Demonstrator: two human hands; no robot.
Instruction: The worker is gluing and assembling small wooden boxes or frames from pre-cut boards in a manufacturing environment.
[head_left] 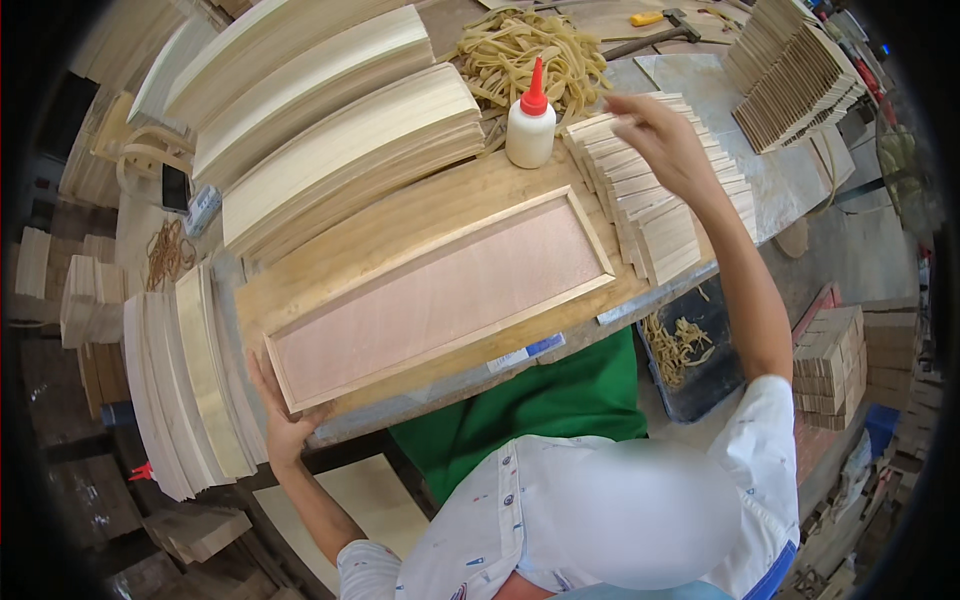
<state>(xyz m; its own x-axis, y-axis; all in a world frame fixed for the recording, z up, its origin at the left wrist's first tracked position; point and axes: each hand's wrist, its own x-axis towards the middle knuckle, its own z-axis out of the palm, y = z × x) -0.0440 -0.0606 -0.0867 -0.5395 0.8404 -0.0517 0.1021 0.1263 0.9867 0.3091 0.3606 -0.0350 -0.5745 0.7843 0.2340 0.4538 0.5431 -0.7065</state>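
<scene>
Presently listed: long shallow wooden frame with pinkish plywood panel (440,295), lying flat on the workbench (790,180). Left hand (282,425) grips its near-left corner, fingers wrapped on the edge. Right hand (665,140), fingers loosely spread, rests on a row of short pale wooden slats (650,215). White glue bottle with red nozzle (531,120) stands just beside them.
</scene>
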